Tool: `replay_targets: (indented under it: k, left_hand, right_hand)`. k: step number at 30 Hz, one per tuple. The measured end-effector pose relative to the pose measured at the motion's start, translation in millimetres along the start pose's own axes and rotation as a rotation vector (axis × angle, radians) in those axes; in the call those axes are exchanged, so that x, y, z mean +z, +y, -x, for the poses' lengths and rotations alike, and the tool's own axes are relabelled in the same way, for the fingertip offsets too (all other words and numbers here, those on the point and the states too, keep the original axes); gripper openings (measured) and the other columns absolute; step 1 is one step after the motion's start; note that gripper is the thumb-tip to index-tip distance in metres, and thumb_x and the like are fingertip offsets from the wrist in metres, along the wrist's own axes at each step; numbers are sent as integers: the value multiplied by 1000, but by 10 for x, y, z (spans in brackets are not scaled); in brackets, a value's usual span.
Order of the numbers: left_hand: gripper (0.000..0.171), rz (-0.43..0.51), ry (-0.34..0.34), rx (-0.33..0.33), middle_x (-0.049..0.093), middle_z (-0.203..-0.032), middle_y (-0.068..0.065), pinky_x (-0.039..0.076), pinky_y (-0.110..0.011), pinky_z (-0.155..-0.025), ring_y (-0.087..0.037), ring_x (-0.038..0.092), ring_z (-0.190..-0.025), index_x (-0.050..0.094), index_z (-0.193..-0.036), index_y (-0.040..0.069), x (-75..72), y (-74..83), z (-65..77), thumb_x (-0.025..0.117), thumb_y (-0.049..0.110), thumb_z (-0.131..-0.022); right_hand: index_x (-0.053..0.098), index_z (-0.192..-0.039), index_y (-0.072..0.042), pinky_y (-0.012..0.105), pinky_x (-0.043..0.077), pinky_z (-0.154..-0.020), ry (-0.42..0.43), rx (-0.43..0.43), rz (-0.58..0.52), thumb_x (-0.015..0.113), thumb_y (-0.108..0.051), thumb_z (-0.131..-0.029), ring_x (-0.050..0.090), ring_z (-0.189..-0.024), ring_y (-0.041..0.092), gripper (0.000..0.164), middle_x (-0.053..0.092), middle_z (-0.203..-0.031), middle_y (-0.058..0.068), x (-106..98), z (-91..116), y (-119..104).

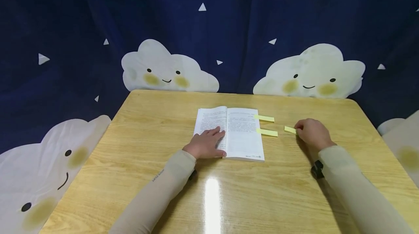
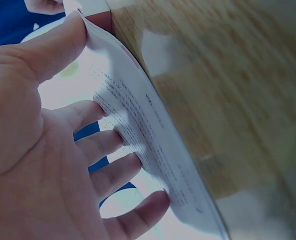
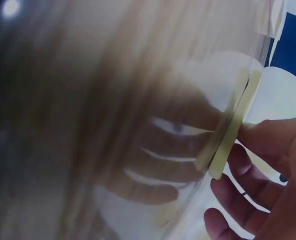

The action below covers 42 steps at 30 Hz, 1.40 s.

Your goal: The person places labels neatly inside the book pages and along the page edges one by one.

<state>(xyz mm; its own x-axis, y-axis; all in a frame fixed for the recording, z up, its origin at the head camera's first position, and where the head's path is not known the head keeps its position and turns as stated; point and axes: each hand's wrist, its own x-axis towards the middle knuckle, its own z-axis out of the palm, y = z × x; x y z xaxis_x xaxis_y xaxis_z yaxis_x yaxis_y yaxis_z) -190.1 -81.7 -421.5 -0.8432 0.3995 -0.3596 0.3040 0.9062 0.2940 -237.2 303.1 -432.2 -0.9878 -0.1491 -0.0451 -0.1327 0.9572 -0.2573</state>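
Note:
An open book (image 1: 243, 143) lies on the wooden table with printed pages facing up. My left hand (image 1: 207, 143) rests on its left page, fingers spread and thumb near the bottom of the spine. In the left wrist view those fingertips (image 2: 130, 162) press on the printed page (image 2: 137, 130). Two yellow sticky strips, an upper one (image 1: 266, 118) and a lower one (image 1: 269, 132), stick out from the right page's edge. To the right of them, my right hand (image 1: 313, 132) pinches a small pad of yellow sticky notes (image 1: 290, 129) at its right end, low over the table.
The glossy wooden table (image 1: 157, 117) mirrors the right hand and the pad in the right wrist view. A dark blue curtain (image 1: 235, 16) with smiling clouds hangs behind the table's far edge. A dark wrist device (image 1: 316, 169) sits under the right sleeve.

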Motion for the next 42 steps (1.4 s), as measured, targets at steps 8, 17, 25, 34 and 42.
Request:
replay_targets:
  k: [8,17,25,34,42]
  left_hand:
    - [81,-4,1,3,16,-169,5,26,-65,-116,-29,24,-153,26,-158,30,-13,1,-2,62,56,-91]
    - [82,9,-7,-2,15,-169,5,26,-64,-117,-29,23,-154,25,-159,30,-8,2,-8,63,56,-91]
    - [81,-2,-1,-4,15,-169,4,26,-64,-116,-30,24,-153,26,-158,30,5,-5,-26,62,57,-91]
    - [81,-6,-2,-10,15,-169,5,25,-64,-117,-29,24,-154,26,-159,30,8,-6,-32,62,57,-91]
    - [81,0,-9,-11,15,-169,5,24,-64,-118,-29,23,-154,25,-159,31,-5,0,-36,62,57,-91]
  right_hand:
    - [73,-96,-1,41,49,-60,-33,34,9,58,-9,-93,61,-72,27,17,71,-91,18,-56,-20,-57]
    - [74,-97,-1,44,51,-59,-37,33,38,60,-10,-92,65,-73,29,17,72,-93,19,-55,-42,-62]
    - [73,-93,-3,43,50,-58,-14,34,49,61,-10,-91,63,-72,28,14,72,-90,18,-57,-36,-68]
    - [72,-92,-2,43,49,-56,-4,33,59,60,-8,-91,63,-74,30,14,71,-90,18,-41,-33,-73]
    - [69,-92,0,41,47,-54,-23,21,55,60,-9,-89,60,-69,28,13,68,-86,18,-17,-64,-47]
